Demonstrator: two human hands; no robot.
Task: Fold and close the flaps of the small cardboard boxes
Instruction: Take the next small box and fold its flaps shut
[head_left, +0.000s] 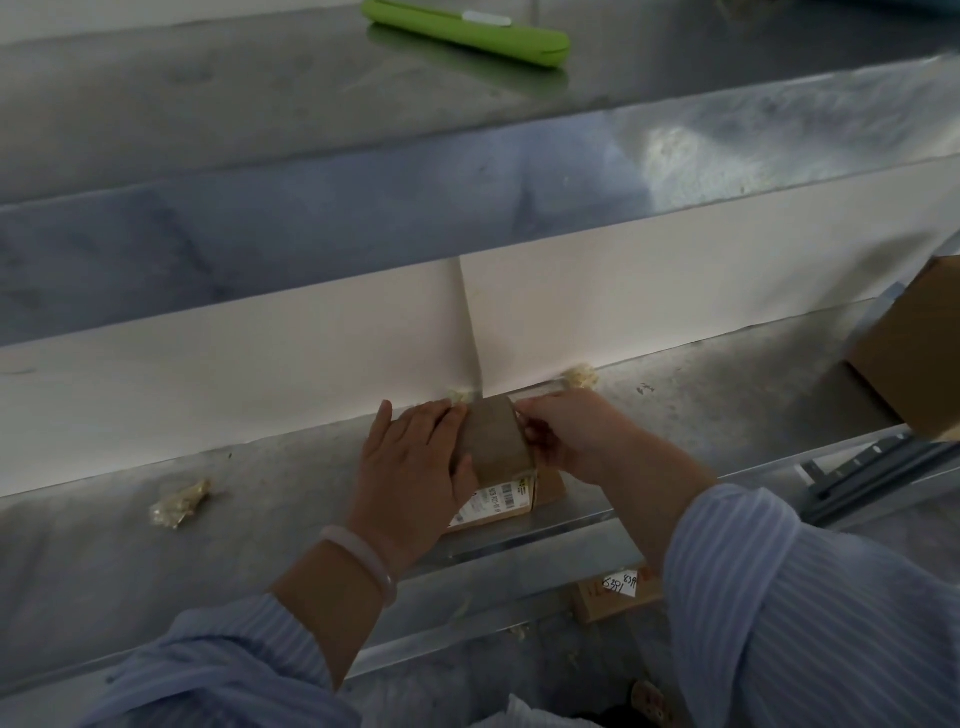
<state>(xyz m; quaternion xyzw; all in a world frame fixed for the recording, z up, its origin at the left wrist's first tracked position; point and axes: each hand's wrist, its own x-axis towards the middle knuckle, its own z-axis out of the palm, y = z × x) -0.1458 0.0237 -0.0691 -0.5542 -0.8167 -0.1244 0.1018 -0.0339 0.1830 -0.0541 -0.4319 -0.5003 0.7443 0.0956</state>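
Note:
A small brown cardboard box (496, 441) with a barcode label on its near side sits on the metal work surface (260, 499), close to the white back panel. My left hand (410, 462) presses against the box's left side, fingers laid over its top edge. My right hand (566, 431) holds the box's right side, fingertips pinched at the top flap. The top of the box looks folded flat. Both hands cover the box's side walls.
A crumpled yellowish wrapper (179, 501) lies left of the box. A larger cardboard box (914, 353) juts in at the right edge. A green case (467, 31) rests on the upper shelf. Another labelled box (618, 592) sits below the table edge.

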